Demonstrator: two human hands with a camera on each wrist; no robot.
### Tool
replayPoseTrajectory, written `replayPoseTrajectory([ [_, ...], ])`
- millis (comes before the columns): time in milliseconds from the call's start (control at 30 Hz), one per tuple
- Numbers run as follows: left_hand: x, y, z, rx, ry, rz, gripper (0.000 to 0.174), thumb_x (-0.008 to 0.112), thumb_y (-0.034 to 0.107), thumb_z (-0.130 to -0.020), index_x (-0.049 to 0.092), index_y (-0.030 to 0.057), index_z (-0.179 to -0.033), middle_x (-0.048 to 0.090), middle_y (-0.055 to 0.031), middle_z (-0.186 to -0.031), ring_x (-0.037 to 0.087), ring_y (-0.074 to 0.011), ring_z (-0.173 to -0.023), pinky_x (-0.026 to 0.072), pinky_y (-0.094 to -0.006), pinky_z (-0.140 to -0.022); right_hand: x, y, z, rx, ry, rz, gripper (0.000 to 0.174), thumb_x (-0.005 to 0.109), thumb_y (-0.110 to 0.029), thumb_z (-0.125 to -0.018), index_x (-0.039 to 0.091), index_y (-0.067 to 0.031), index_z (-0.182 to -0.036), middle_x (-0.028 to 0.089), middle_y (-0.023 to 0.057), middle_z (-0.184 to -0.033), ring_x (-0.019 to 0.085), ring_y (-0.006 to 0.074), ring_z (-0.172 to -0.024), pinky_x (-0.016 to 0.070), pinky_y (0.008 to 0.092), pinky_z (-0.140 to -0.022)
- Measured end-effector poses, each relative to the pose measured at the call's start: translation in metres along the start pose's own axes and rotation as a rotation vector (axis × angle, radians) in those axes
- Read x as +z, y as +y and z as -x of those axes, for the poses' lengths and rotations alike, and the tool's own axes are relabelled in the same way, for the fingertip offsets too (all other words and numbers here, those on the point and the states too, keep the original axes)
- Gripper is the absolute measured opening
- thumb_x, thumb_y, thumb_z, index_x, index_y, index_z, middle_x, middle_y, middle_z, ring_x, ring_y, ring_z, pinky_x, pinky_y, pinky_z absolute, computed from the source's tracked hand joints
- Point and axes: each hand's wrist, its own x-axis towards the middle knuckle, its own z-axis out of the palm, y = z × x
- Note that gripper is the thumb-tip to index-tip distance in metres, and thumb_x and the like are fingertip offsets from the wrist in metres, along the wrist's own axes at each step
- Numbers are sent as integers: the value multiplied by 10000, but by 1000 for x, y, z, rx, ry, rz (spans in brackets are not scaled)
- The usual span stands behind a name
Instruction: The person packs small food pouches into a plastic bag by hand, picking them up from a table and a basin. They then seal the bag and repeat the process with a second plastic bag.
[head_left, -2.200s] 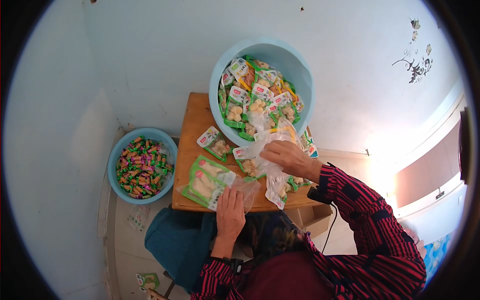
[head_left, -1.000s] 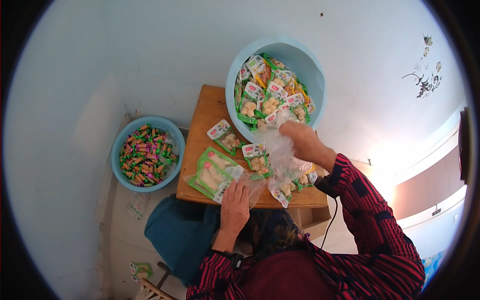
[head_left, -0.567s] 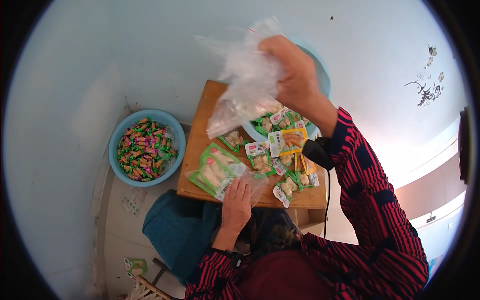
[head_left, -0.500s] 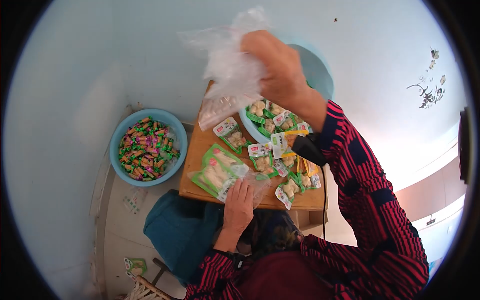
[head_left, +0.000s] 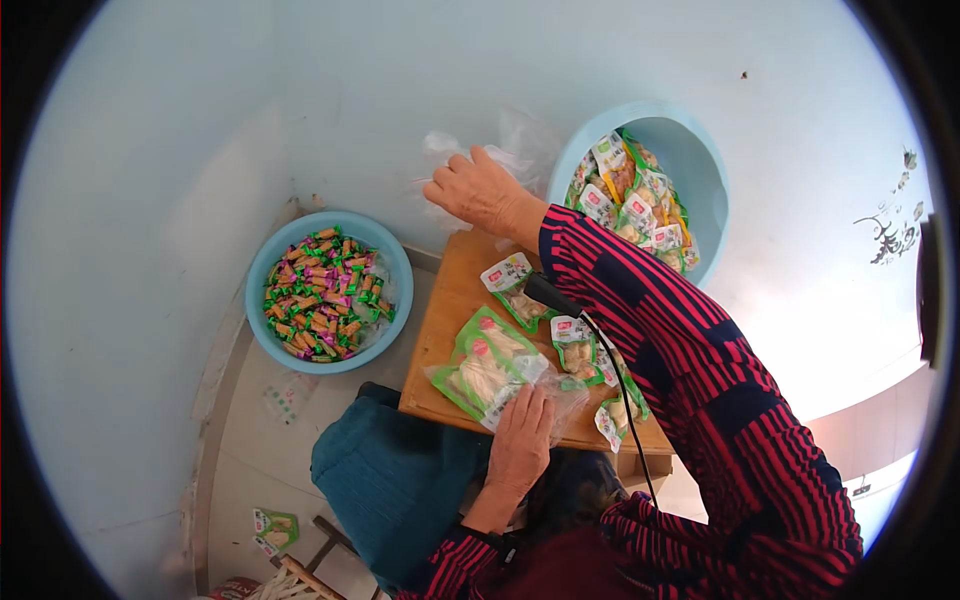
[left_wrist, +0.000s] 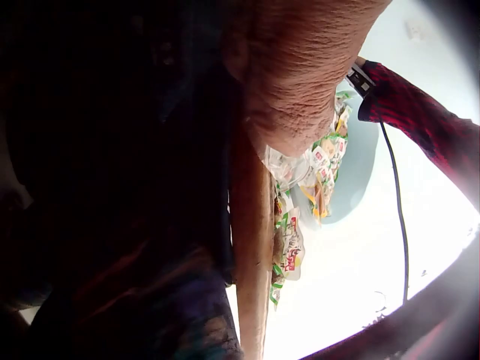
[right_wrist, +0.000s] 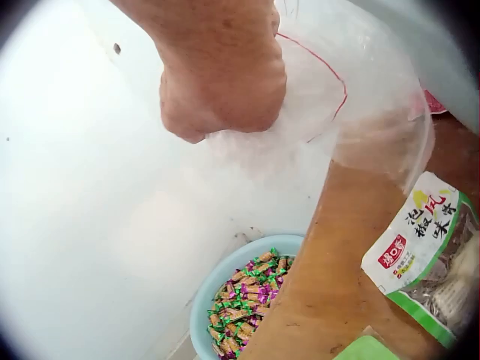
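Note:
In the head view my right hand (head_left: 482,192) is raised beyond the table's far left corner, gripping crumpled clear plastic bags (head_left: 528,142). The right wrist view shows curled fingers at this plastic (right_wrist: 375,82), which has a red line along it. Close to the table's front edge, my left hand (head_left: 522,435) rests with its fingers extended on a clear bag (head_left: 567,402). Green-edged snack packets (head_left: 484,372) with pale contents lie flat at that bag, just beyond the fingertips. The left wrist view shows mainly the back of this hand (left_wrist: 300,82); its fingertips are hidden.
A large blue basin (head_left: 712,165) of snack packets stands at the table's (head_left: 435,335) back right. Loose packets (head_left: 575,350) lie near the right forearm, with a black cable (head_left: 625,400) crossing there. A smaller basin (head_left: 258,305) of wrapped sweets stands on the floor at left.
My right hand has lifted the clear bags off the packets by the large basin and carried them left toward the wall. The left hand has stayed on its bag.

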Motion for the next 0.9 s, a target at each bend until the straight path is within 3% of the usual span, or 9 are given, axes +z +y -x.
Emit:
replayPoseTrajectory([
  [333,-2,3,2,-23,-5,50,416,585,74,-862,582,-39,-1262,539,-177,-1368,463,-344,-1355,379,-439,-1132,63,-25,14,453,-513,61,240,577,-248,-931,699,-187,-1128,695,50,-1131,636,276,-1123,387,624,-961],
  [467,-1,3,2,-28,1,9,365,603,88,-895,600,-7,-1248,559,-149,-1340,486,-324,-1334,397,-432,-1099,26,-26,11,427,-845,121,360,577,-342,-948,690,-212,-1264,667,51,-1301,586,310,-1246,348,676,-1020],
  [533,-2,4,2,-20,1,5,363,599,84,-898,598,-13,-1248,557,-153,-1339,486,-328,-1333,398,-432,-1097,13,-27,1,292,-1242,64,479,591,-482,-933,659,-239,-1340,587,38,-1438,542,338,-1303,342,698,-1032],
  [633,-4,4,2,-21,-12,13,359,595,80,-901,596,-21,-1246,554,-157,-1344,483,-331,-1335,396,-431,-1097,81,-27,8,270,-1369,-60,506,710,-430,-816,716,-154,-1240,692,85,-1267,639,363,-1183,420,707,-935],
  [667,-5,3,1,-24,-12,11,359,595,80,-901,596,-21,-1246,554,-157,-1344,483,-331,-1335,396,-431,-1097,154,-38,54,267,-1368,-62,506,710,-430,-816,716,-154,-1240,692,85,-1267,639,363,-1183,420,707,-935],
  [733,-5,4,3,-21,2,36,359,594,80,-900,597,-28,-1242,553,-160,-1351,481,-332,-1338,396,-430,-1097,305,-39,74,784,-1102,-153,325,664,-361,-867,776,-158,-1095,731,76,-1168,683,333,-1092,486,658,-842],
  [767,-4,5,3,-23,1,36,359,594,80,-900,597,-28,-1242,553,-160,-1351,481,-332,-1338,396,-430,-1097,245,-22,103,782,-1103,-155,325,664,-361,-867,776,-158,-1095,731,76,-1168,683,333,-1092,486,658,-842],
  [833,-4,4,3,-26,-15,47,361,592,80,-899,598,-30,-1243,552,-161,-1356,479,-331,-1341,394,-428,-1099,119,-25,47,414,-865,-68,249,625,-312,-900,790,-165,-1015,750,67,-1076,699,306,-1034,509,608,-795],
  [900,-3,4,4,-32,-27,57,401,573,88,-887,586,-36,-1268,537,-174,-1381,458,-334,-1364,375,-424,-1127,172,-14,62,369,-869,-98,231,619,-312,-906,787,-180,-995,750,62,-1035,705,310,-1007,516,592,-756],
])
